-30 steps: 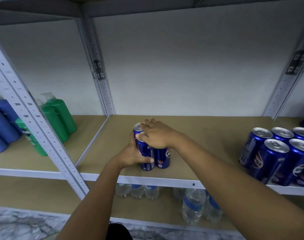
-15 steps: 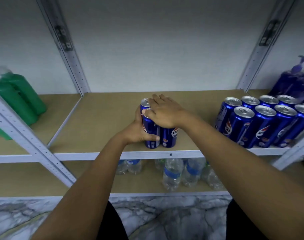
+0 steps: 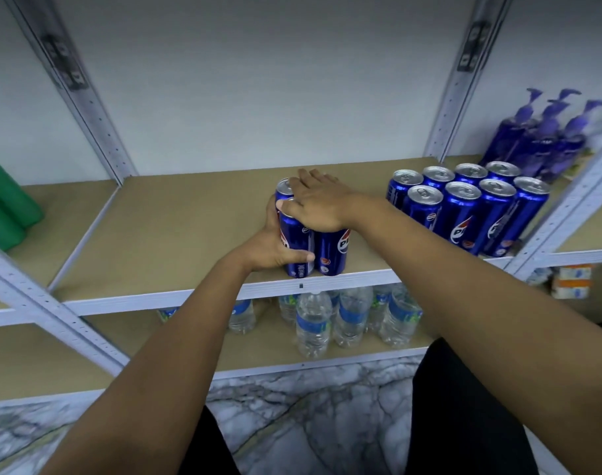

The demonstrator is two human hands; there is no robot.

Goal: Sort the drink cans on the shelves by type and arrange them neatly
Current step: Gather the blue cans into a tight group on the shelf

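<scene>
blue cans (image 3: 311,241) btwn hands, L (image 3: 275,250) gripping, R (image 3: 318,205) atop

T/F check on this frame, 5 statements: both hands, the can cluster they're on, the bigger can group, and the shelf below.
1. The left hand grips the side of the small cluster of blue cans. True.
2. The right hand hangs free above the cans. False: it rests on top of the cluster, fingers laid over the lids.
3. The larger group of blue cans stands to the right of the cluster, apart from it. True.
4. The shelf below holds green cans. False: it holds clear water bottles with blue labels.
5. The cluster sits at the back of the shelf board. False: it stands near the front edge.
</scene>
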